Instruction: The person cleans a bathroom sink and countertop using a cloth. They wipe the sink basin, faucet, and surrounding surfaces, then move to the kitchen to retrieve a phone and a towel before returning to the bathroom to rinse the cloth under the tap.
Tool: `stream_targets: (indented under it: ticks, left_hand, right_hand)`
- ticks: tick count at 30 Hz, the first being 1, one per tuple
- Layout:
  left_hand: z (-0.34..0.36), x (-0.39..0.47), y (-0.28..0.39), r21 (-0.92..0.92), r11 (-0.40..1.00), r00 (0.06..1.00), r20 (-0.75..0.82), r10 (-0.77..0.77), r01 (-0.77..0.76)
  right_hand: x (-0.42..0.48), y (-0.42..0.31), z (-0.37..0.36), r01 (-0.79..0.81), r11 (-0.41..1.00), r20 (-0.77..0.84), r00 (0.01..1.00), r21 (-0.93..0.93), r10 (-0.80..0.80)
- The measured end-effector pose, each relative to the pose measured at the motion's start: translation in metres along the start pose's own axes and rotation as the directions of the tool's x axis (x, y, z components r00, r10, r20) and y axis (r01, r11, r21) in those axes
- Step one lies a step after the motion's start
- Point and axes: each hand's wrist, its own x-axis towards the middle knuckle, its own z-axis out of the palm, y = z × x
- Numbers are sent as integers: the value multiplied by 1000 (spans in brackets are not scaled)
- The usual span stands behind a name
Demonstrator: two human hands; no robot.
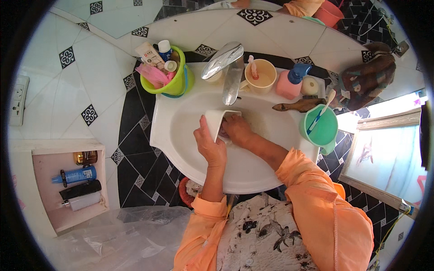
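Note:
Over the white washbasin [247,169], my left hand [211,145] grips a white rectangular container [213,123] tilted on its side. Its open mouth faces right. The fingers of my right hand [237,130] reach into that mouth and press on a dark, purplish scrubbing pad or cloth [223,132], mostly hidden by the hand. Cloudy water lies in the bowl beyond my right hand. Just above the container is the spout of a chrome faucet [230,91]; I cannot tell whether water runs from it.
A lime-green bucket [188,76] of toiletries stands at the rim's back left. Along the back are a cream mug [268,73], a pink pump bottle [288,84] and a wooden-handled brush [298,105]. A mint-green cup [322,130] with a toothbrush sits at the right rim.

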Motion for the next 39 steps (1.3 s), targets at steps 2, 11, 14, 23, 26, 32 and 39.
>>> stream_targets:
  ticks: [2, 11, 14, 23, 26, 32, 39]
  left_hand:
    - [3, 4, -4, -2, 1000, 1000, -16, 3, -3]
    - [7, -5, 10, -70, 994, 993, 91, -82, 88]
    - [14, -9, -6, -132, 987, 996, 36, -84, 88]
    - [17, -7, -26, -230, 957, 984, 66, -165, 176]
    - [15, -4, -32, -185, 978, 996, 37, -86, 92]
    - [-21, 37, -34, 10, 1000, 993, 121, 3, -5]
    - [-12, 23, -25, 19, 999, 991, 127, 44, -47]
  right_hand:
    - [-2, 1, -12, -42, 985, 127, 992, 168, 21]
    - [0, 15, 27, -404, 305, 3, 607, 863, 795]
    - [19, 0, 21, -279, -18, 189, 600, 960, 778]
    - [-8, -26, -5, 127, 650, -214, 975, 749, 56]
    - [-22, -9, -14, 131, 875, -182, 982, 467, -50]
    - [-49, 17, -53, -262, 851, -42, 948, 456, 314]
    - [-28, -23, -32, 140, 862, -397, 915, 487, 76]
